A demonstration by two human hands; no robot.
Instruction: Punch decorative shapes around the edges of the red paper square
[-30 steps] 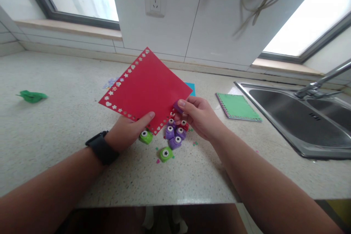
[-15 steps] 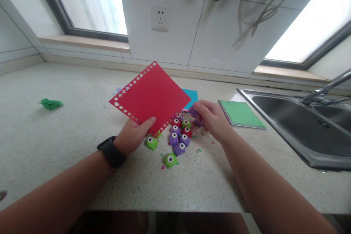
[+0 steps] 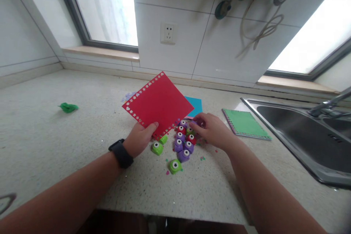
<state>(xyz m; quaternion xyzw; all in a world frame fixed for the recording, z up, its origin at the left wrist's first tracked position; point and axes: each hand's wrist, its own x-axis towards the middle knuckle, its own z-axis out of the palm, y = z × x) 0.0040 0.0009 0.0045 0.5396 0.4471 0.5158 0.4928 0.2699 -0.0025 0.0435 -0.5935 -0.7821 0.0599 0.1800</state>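
Note:
My left hand (image 3: pixel 139 138) pinches the lower corner of a red sheet of paper (image 3: pixel 161 104), thumb on top. Small flower and heart holes run along three of its edges. The sheet is tilted above the counter. My right hand (image 3: pixel 214 129) is at the far right of a cluster of craft punches, its fingers closed around a purple craft punch (image 3: pixel 194 123) that they mostly hide. Purple and red punches (image 3: pixel 179 143) stand close together below it. Green craft punches (image 3: pixel 174 166) sit in front and beside the red sheet's lower corner.
Blue paper (image 3: pixel 196 105) lies behind the red sheet. A stack of punched paper with green on top (image 3: pixel 246 123) lies right, before the steel sink (image 3: pixel 287 128). A crumpled green piece (image 3: pixel 68 108) is at left. Paper confetti (image 3: pixel 202 158) is scattered around the punches.
My right hand has moved in toward the cluster, lowering the purple craft punch beside the others. My left hand still holds the red paper. The whole view has shifted slightly.

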